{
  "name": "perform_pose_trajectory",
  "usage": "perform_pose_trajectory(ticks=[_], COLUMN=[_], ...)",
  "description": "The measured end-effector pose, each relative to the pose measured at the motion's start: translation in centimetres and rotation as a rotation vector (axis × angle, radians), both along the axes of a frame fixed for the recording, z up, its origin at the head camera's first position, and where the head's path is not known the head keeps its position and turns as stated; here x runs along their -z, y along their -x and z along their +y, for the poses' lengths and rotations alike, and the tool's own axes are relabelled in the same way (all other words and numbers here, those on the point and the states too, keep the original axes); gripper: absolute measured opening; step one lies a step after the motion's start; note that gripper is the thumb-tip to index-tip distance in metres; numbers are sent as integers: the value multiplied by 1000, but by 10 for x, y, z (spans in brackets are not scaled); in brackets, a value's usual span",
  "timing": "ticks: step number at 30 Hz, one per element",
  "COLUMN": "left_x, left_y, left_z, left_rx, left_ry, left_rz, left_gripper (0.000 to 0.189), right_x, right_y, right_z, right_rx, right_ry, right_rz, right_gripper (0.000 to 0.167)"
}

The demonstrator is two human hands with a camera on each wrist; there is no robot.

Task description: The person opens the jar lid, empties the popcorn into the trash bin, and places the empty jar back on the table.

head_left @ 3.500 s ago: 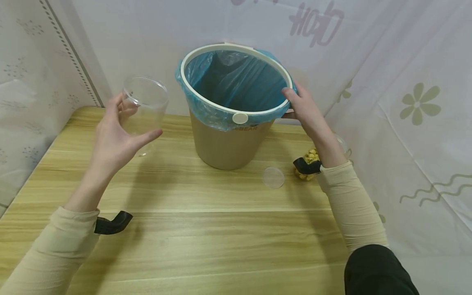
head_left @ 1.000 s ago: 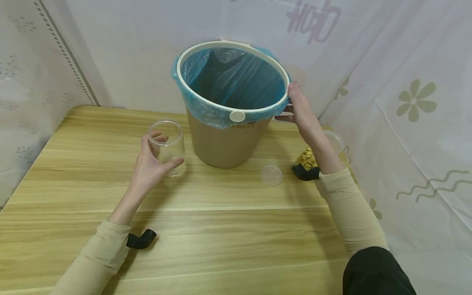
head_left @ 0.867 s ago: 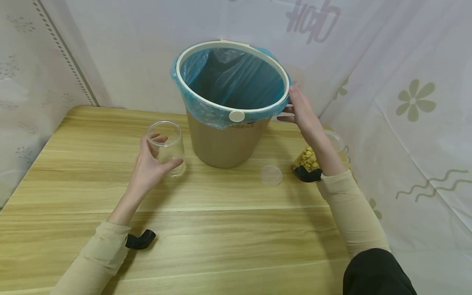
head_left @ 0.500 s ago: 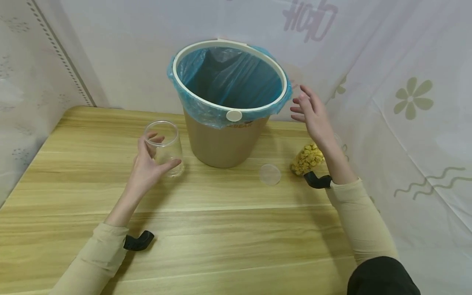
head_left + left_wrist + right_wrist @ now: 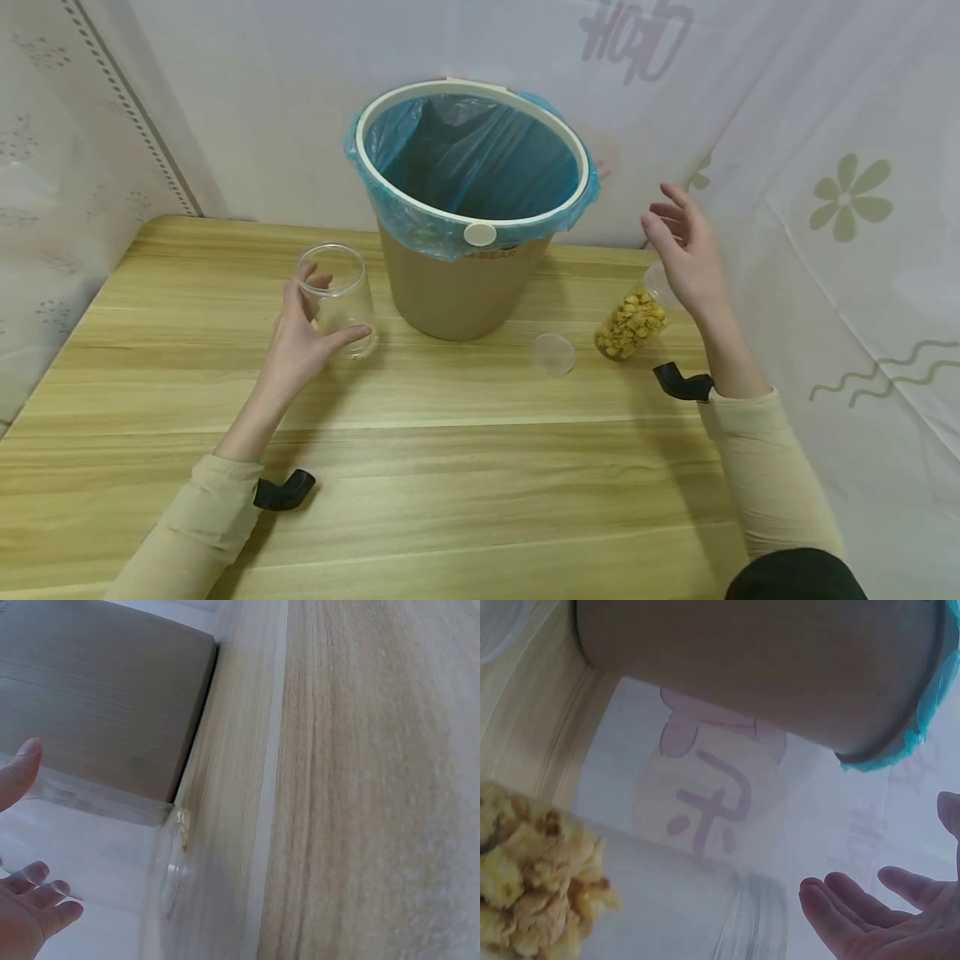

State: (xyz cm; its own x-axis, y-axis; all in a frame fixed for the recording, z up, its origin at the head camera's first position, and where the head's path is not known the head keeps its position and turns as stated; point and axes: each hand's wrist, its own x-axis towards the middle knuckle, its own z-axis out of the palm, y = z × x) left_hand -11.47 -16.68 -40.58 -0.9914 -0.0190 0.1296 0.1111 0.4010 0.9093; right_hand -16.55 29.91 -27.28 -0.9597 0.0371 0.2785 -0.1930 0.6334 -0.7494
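My left hand [image 5: 300,333] holds a clear plastic jar [image 5: 341,304], thumb on the near side and fingers behind. The jar stands upright on the table, with small yellowish crumbs at its base in the left wrist view. On the right, my right hand [image 5: 693,254] hangs in the air with loosely bent fingers and nothing in them. Beneath and beside it stands a second clear jar [image 5: 660,287], partly filled with popcorn [image 5: 540,877]. Its rim is partly hidden by the hand. A round clear lid [image 5: 552,355] lies flat left of that jar.
A brown trash bin [image 5: 457,300] with a blue liner [image 5: 420,233] and a cream rim ring stands between the jars, against the back curtain [image 5: 262,108]. The wooden table [image 5: 465,483] stretches toward me. A patterned curtain hangs close on the right.
The left hand brought the clear jar down and rightward onto the table, then stayed still. My right hand let go of the bin's rim and moved right, over the popcorn jar.
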Motion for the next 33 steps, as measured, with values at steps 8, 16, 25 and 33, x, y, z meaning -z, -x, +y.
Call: perform_pose_trajectory(ticks=[8, 16, 25, 33], left_x=[-5, -13, -28, -39], left_y=[-4, -8, -15, -22], left_z=[-1, -2, 0, 8], left_rx=[-22, -49, -125, -180], left_ry=[-49, -79, -68, -50], left_rz=[-6, 59, 166, 287], left_gripper=[117, 111, 101, 92], right_x=[4, 9, 19, 28], right_y=[-5, -9, -14, -14], right_z=[13, 24, 35, 37], right_rx=[34, 52, 34, 35], right_ry=[-7, -78, -217, -231], right_rz=[-14, -90, -199, -245], right_gripper=[64, 78, 101, 105])
